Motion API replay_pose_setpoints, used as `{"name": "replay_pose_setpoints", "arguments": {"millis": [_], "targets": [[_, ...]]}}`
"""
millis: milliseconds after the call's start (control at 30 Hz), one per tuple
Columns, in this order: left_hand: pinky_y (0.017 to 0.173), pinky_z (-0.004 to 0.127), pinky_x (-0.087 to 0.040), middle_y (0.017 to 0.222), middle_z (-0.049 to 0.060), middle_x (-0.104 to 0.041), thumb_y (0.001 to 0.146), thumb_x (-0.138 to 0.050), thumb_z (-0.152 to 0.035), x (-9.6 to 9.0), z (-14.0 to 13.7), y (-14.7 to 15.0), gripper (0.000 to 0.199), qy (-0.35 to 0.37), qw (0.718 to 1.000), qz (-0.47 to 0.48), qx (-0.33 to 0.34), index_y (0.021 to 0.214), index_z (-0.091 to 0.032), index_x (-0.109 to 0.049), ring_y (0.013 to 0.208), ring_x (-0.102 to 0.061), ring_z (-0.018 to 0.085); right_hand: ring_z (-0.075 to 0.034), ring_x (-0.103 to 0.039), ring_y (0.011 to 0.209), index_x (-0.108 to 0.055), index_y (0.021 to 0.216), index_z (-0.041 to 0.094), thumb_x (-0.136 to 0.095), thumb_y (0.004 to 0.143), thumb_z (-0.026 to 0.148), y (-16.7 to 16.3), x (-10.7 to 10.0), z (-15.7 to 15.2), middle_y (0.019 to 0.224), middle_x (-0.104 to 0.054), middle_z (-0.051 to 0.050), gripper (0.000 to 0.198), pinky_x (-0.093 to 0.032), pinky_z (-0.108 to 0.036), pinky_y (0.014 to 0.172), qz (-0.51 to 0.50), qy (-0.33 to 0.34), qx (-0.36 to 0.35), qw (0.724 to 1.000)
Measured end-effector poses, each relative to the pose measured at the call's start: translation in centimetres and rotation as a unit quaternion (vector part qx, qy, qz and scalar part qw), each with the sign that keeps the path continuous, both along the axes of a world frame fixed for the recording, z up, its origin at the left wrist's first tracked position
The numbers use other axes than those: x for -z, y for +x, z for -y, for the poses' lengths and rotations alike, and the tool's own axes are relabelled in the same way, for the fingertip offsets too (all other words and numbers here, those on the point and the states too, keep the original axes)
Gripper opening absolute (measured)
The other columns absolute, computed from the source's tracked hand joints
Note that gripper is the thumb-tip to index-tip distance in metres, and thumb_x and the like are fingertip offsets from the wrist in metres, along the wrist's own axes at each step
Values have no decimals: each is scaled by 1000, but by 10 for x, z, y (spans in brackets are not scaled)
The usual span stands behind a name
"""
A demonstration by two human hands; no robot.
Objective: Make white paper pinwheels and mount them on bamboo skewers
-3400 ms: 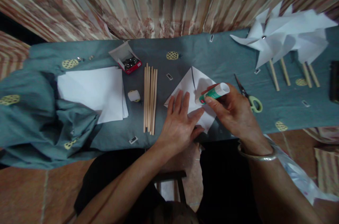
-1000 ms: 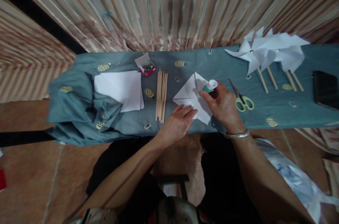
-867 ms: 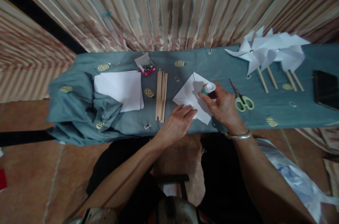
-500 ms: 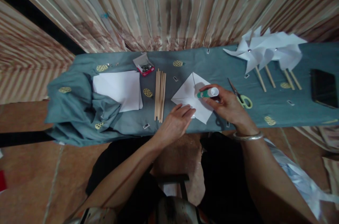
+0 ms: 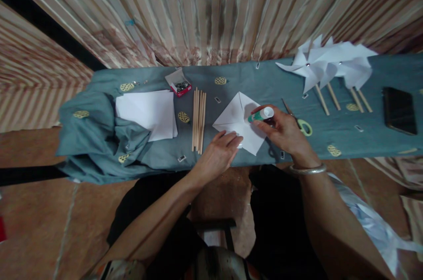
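Observation:
A square white sheet of paper [image 5: 231, 111] with cut or creased lines running in from its corners lies turned like a diamond before me. My right hand [image 5: 284, 131], a bangle at its wrist, is closed around a green and white glue stick [image 5: 261, 115]. The stick is tilted, its far end down at the paper near the middle. On the paper's lower left part rest the outstretched fingers of my left hand [image 5: 222, 150]. A small whitish thing shows by those fingers, too unclear to name. Scissors [image 5: 301, 125] with light green handles lie just right of my right hand.
Left of the paper lie several wooden sticks [image 5: 198, 121], an open red box of metal pins [image 5: 180, 86] and a stack of white paper [image 5: 145, 112]. Several paper pinwheels [image 5: 330, 66] and a black phone [image 5: 399, 110] are at the right. A teal cloth [image 5: 158, 156] covers the narrow table, bunched at left.
The glue stick in my right hand has shifted very slightly right over the paper. My left hand stays in place on the sheet. The whole view has drifted a little.

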State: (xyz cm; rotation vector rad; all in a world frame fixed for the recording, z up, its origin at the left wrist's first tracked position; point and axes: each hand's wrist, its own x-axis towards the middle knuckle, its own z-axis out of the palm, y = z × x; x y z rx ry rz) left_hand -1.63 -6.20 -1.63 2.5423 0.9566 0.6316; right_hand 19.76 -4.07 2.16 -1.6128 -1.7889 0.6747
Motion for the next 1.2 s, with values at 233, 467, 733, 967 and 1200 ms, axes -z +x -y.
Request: {"name": "replay_pose_setpoints", "arguments": {"millis": [233,467,733,967,1200], "targets": [[108,43,-45,121,14,-65,93,-49,-14,-2,-1,1,30,-2,1000,-6,4,123,-11,-54,119,-60,21,-17,-62,69,-65,90,20,-73,75,42,-6,16,-10,78,-68,-1,28,-51,-32,69,-166,10,107,980],[105,46,-47,122,14,-66,91,-53,-15,1,0,-2,30,-37,996,78,-7,121,-14,-57,119,-60,23,-12,-62,63,-66,79,21,-79,68,43,6,12,-17,76,-67,1,27,-57,-26,64,-425,-46,184,885],[92,38,-56,117,10,-69,80,-68,-21,-3,-13,0,37,-322,867,355,-137,116,-16,-62,108,-66,22,-10,-62,54,-71,88,22,-82,66,44,-15,-5,8,68,-68,2,33,-56,-20,54,-520,-180,120,826],[92,39,-55,112,10,-71,72,-74,-24,-2,-16,6,35,-387,815,404,-150,105,-14,-66,98,-69,21,-8,-62,50,-68,74,20,-84,64,40,-28,-3,14,61,-68,3,28,-54,-17,49,-533,-210,140,807],[90,38,-56,107,7,-72,72,-74,-25,-3,-15,7,33,-378,818,409,-146,103,-16,-68,95,-69,19,-7,-60,47,-68,69,19,-88,58,40,-26,-4,14,57,-67,3,31,-52,-15,46,-527,-214,171,804]]}}
